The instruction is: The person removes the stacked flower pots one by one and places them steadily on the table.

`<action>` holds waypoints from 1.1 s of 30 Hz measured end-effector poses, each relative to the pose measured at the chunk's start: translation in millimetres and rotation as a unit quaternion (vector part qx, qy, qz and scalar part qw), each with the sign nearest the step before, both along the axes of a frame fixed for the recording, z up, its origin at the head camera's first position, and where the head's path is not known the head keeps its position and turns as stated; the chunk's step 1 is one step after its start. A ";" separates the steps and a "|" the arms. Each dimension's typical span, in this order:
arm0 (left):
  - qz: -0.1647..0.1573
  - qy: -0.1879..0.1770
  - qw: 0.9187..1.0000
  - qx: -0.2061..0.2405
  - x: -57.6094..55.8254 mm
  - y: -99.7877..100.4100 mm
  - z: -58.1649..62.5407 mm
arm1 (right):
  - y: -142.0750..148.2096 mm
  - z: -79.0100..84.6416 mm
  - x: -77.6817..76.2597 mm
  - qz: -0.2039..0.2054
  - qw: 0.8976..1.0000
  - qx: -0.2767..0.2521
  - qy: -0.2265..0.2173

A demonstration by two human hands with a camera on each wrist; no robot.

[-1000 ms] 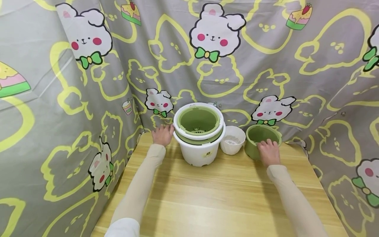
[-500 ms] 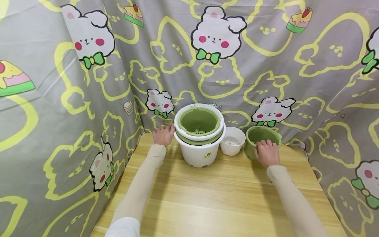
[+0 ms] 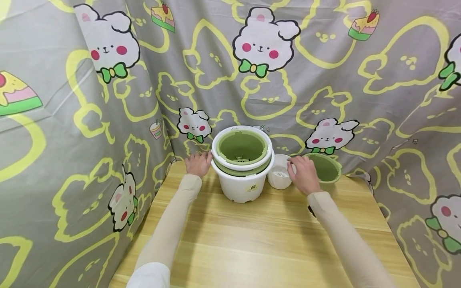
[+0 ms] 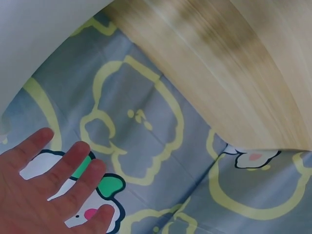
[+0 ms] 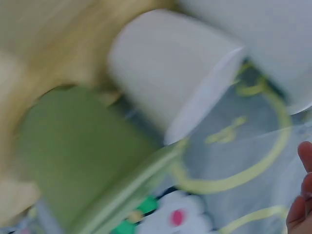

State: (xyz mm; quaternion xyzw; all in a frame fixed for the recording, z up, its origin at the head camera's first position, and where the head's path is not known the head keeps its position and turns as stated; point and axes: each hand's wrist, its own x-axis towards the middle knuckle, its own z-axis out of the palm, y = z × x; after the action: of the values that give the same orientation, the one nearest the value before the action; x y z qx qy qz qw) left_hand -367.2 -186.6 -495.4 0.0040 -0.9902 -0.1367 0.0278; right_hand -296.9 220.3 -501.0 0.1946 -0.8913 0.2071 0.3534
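Nested white and green flowerpots stand at the table's back: a large white flowerpot (image 3: 239,188) at the bottom, a green one (image 3: 242,144) inside on top. At this stack's left side is my left hand (image 3: 199,164), fingertips by the upper white rim; in the left wrist view its fingers (image 4: 73,190) are spread and fairly straight. My right hand (image 3: 305,174) hovers by the small white flowerpot (image 3: 278,182), partly covering it, and in front of a green flowerpot (image 3: 327,166). In the right wrist view, its fingers (image 5: 304,195) show at the edge, apart from the pots.
A wooden table (image 3: 245,244) extends toward me in front of the pots. Patterned grey cloth (image 3: 212,92) hangs behind it and at both sides, close to the table's edges.
My right hand has left the rim of the green flowerpot and moved left to the small white flowerpot. The left hand and the pots have stayed in place.
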 end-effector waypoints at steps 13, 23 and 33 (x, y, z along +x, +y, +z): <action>-0.012 0.009 1.000 -0.002 -2.3 -1.5 -2.1 | -83.0 38.3 7.1 0.092 0.995 0.020 0.023; -0.011 0.010 1.000 0.000 -2.0 -2.9 -3.2 | -112.4 53.0 7.4 0.098 0.989 0.085 -0.075; -0.015 0.010 1.000 0.001 -1.0 -3.8 -2.3 | -132.7 53.0 1.6 0.101 0.976 0.139 -0.133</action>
State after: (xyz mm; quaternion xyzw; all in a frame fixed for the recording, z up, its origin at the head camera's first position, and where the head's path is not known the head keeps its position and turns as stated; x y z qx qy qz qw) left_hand -368.2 -190.4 -497.7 -0.0117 -0.9897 -0.1382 0.0353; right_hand -295.3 87.6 -448.1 0.3020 -0.9259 0.1398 0.1785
